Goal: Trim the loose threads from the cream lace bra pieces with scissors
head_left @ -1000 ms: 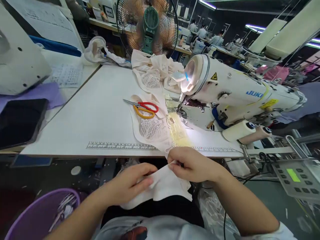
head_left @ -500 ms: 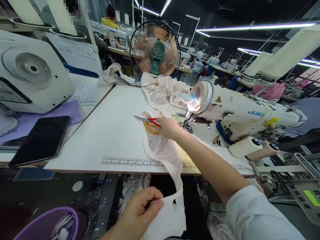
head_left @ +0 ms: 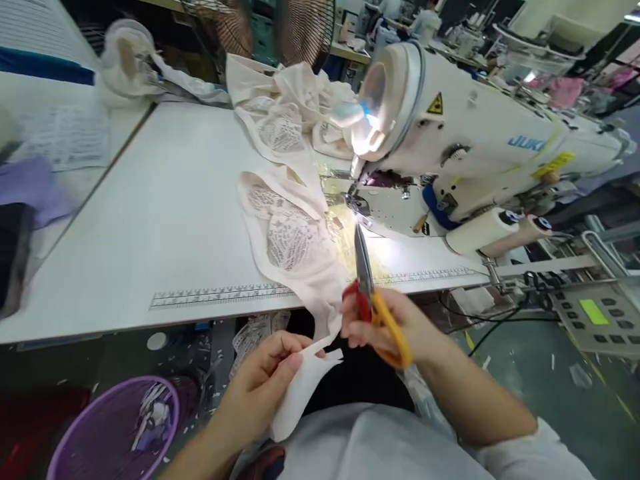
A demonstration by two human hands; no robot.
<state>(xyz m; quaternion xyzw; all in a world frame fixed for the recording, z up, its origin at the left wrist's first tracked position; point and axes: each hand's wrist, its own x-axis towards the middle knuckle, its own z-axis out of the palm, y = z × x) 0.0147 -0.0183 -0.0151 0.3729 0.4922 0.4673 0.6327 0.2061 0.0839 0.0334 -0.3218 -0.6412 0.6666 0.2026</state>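
Note:
My left hand (head_left: 265, 377) pinches the white band of a cream lace bra (head_left: 295, 237) between thumb and fingers, just off the table's front edge. The rest of the bra lies on the table, its lace cups facing up. Below the left hand hangs the loose end of the band. In my right hand (head_left: 400, 323) is a pair of scissors (head_left: 364, 260) with one red and one orange handle, blades pointing up toward the sewing machine. The right fingertips are close beside the bra's band; whether they touch it I cannot tell.
A JUKI sewing machine (head_left: 470, 127), its lamp lit, stands at the right with thread cones (head_left: 483, 230) beside it. More cream bras (head_left: 280, 100) are piled at the back. A purple bin (head_left: 173, 413) is on the floor, lower left. A black phone (head_left: 13, 253) lies at the left.
The scissors have left the table with my right hand, coming toward me and turning upright. My left hand still holds the band. The view has tilted down.

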